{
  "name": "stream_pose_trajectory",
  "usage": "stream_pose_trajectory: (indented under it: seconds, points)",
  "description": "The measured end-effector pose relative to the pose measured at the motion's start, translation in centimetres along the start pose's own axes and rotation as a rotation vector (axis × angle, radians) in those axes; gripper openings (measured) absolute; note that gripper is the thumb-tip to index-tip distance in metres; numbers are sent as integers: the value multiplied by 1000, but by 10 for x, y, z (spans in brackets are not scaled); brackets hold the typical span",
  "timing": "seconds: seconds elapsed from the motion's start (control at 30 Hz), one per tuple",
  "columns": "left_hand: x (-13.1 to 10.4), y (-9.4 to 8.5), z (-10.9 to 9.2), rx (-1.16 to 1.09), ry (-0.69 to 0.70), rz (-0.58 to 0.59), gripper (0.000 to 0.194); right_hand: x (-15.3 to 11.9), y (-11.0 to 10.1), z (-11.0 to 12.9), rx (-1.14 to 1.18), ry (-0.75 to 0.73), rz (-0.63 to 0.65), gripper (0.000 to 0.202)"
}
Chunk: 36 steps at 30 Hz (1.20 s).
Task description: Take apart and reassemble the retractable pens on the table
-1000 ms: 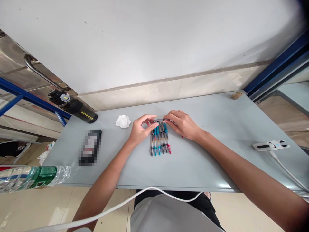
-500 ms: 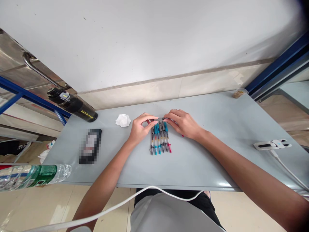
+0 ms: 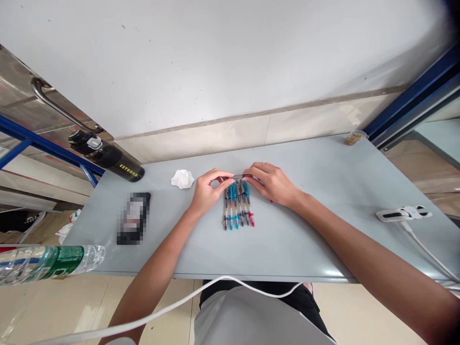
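Several clear-barrelled pens (image 3: pixel 237 206) with grey or teal clips lie side by side in a row on the table, one with a pink tip. Just beyond their upper ends, a thin dark pen-like object (image 3: pixel 238 177) lies crosswise, pinched at both ends. My left hand (image 3: pixel 211 186) has thumb and fingers closed on its left end. My right hand (image 3: pixel 272 182) grips the right end, fingers curled over it. Most of the object is hidden by my fingers. A small pink tip (image 3: pixel 271 201) shows beneath my right hand; what it belongs to is covered.
Left on the grey table (image 3: pixel 305 244) are crumpled tissue (image 3: pixel 182 179), a blurred dark phone-like object (image 3: pixel 133 218) and a black bottle (image 3: pixel 108 155). A clear water bottle (image 3: pixel 53 262) is at far left. On the right are a white device (image 3: pixel 402 214) with a cable and a small cup (image 3: pixel 355 138).
The view has shifted very slightly. Both hands stay almost where they were, still pinching the dark object, and the row of pens keeps its place.
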State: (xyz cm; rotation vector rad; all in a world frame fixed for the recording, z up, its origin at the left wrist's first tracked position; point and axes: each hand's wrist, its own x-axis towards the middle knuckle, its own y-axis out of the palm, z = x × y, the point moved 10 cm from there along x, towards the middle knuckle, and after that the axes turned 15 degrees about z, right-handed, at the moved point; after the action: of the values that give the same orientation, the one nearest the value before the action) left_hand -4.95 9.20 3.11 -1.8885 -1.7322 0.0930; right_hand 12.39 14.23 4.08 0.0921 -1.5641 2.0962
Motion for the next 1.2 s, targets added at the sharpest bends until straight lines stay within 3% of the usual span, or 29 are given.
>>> stream_pose_trajectory:
  seconds: [0.2,0.33,0.5,0.87,1.2]
  points:
    - [0,0,-1,6,41,-19,23,0,1,1,-13,-11,-10,27]
    - [-2,2,8,-13,-45,-4,35,0,1,0,-17,3,-17,27]
    - [-4,4,15,-19,-142,19,30,-1,-1,-1,-9,7,-20,27]
    - [-1,2,0,39,-1,27,22,0,3,0,2,-3,9,30]
    - [-1,1,-1,32,11,18,22,-2,6,-4,54,34,25,24]
